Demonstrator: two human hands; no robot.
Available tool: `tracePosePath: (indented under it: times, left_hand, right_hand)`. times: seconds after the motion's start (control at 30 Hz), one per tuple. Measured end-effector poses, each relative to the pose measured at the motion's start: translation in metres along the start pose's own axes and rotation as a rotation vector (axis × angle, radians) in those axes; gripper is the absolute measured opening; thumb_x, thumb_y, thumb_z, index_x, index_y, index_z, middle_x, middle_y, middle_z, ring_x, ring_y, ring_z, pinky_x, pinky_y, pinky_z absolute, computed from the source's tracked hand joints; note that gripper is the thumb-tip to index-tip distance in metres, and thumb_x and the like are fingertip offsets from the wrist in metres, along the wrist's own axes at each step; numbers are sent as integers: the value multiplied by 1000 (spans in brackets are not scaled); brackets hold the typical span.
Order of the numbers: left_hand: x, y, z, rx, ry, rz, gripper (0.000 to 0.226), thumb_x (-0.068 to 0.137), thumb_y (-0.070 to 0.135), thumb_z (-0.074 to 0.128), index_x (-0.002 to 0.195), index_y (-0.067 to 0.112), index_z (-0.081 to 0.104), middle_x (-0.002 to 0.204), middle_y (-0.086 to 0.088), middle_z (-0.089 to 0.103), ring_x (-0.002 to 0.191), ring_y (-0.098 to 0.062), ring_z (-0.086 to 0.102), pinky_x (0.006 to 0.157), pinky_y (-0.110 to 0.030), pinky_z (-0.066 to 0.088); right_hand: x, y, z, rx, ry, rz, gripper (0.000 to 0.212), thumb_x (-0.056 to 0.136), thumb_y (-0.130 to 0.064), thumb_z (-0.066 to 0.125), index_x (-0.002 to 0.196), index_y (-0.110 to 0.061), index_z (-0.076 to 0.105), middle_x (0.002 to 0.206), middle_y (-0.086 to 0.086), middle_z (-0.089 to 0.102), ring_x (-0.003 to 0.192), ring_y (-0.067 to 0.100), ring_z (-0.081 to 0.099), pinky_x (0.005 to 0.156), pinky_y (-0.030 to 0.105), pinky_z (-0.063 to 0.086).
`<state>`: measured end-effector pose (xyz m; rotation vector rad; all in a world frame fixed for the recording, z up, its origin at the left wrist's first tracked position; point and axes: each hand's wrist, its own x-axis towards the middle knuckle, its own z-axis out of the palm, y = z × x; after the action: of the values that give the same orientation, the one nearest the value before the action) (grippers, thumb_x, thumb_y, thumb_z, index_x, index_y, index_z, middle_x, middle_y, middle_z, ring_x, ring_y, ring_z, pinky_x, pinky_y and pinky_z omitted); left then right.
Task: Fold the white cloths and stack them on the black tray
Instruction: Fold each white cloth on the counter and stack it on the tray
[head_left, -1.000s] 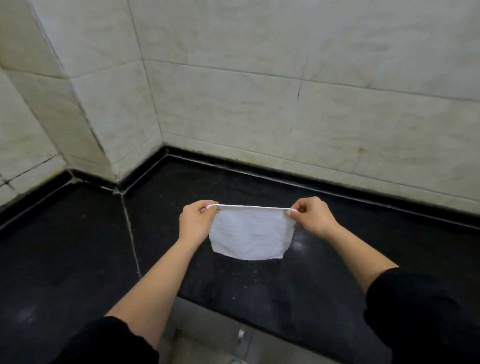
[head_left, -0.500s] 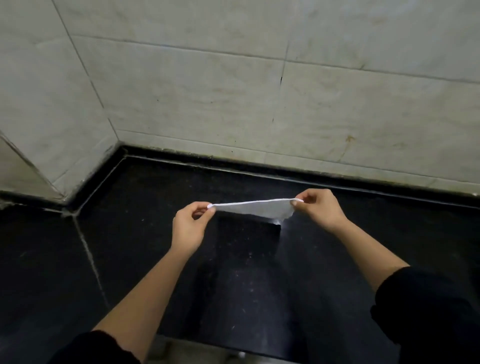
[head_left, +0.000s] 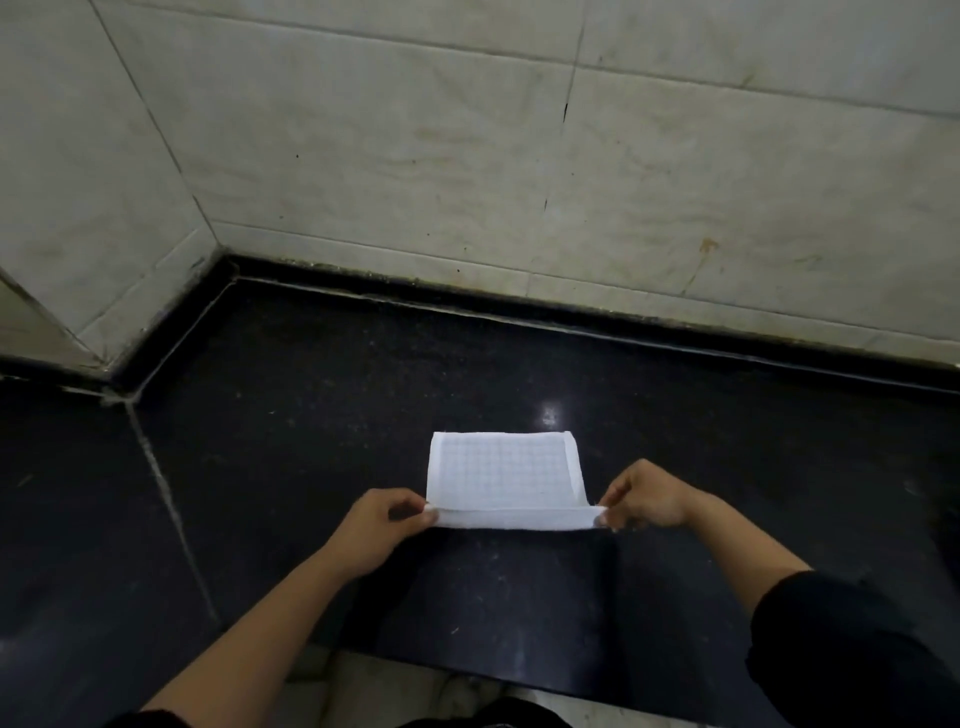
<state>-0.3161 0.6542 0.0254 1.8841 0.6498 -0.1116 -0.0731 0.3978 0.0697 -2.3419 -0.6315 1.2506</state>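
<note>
Cloth (head_left: 501, 475), white, on black worktop (head_left: 311, 441); near edge held at both corners.

Head view: the cloth is laid flat on the speckled worktop, right of centre, with its far edge turned toward the tiled wall (head_left: 467, 156) and kept well apart from it. A faint grid weave is seen on its surface, and a narrow hem or fold is shown along its right side. The near edge is raised slightly and turned into a narrow band. The band's left corner is pinched by the left hand (head_left: 376, 527); grip: grasping the cloth. The band's right corner is pinched by the right hand (head_left: 647, 496); grip: likewise grasping the cloth. Both forearms are bare; a black sleeve (head_left: 841, 649) is seen on the right arm. A pale seam (head_left: 166, 499) is noted in the worktop at left. A glint (head_left: 549, 415) is noted on the worktop just beyond the cloth's far edge.
</note>
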Motion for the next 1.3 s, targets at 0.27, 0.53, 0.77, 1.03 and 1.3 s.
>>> tracePosePath:
  times: [0.27, 0.53, 0.77, 1.03, 1.3]
  left_hand:
    - [27, -1, 12, -156, 129, -109, 11, 87, 24, 70, 92, 15, 73, 88, 1, 75, 84, -10, 71, 77, -24, 54]
    - [77, 1, 10, -89, 290, -194, 14, 89, 27, 67, 98, 17, 71, 93, 3, 72, 90, -14, 67, 85, -34, 54]
    - [105, 10, 18, -23, 409, -259, 19, 91, 27, 63, 102, 12, 69, 93, 3, 65, 88, -13, 61, 79, -26, 44]
    - [124, 6, 23, 35, 451, -316, 21, 91, 32, 63, 97, 13, 69, 87, 4, 66, 81, -11, 59, 66, -22, 40]
    - [121, 7, 29, 28, 504, -354, 28, 87, 37, 67, 96, 17, 51, 84, 2, 59, 76, -14, 58, 58, -24, 42]
  right_hand:
    - [27, 2, 4, 103, 138, 71, 11, 74, -14, 82, 72, -6, 75, 54, 0, 66, 51, 8, 60, 49, 16, 44]
    - [76, -11, -5, 91, 324, 90, 9, 86, -14, 70, 85, -7, 76, 81, 2, 70, 80, 15, 64, 71, 25, 48]
    - [108, -12, -3, 93, 396, 128, 14, 91, -19, 63, 96, -9, 72, 94, 2, 67, 86, 15, 59, 73, 26, 45]
    - [123, -10, 0, 73, 418, 175, 10, 88, -21, 64, 93, -14, 70, 95, 5, 69, 87, 21, 63, 75, 29, 52]
    - [116, -5, 3, 133, 488, 225, 17, 85, -28, 69, 88, -16, 58, 87, 4, 65, 86, 22, 63, 69, 29, 48]
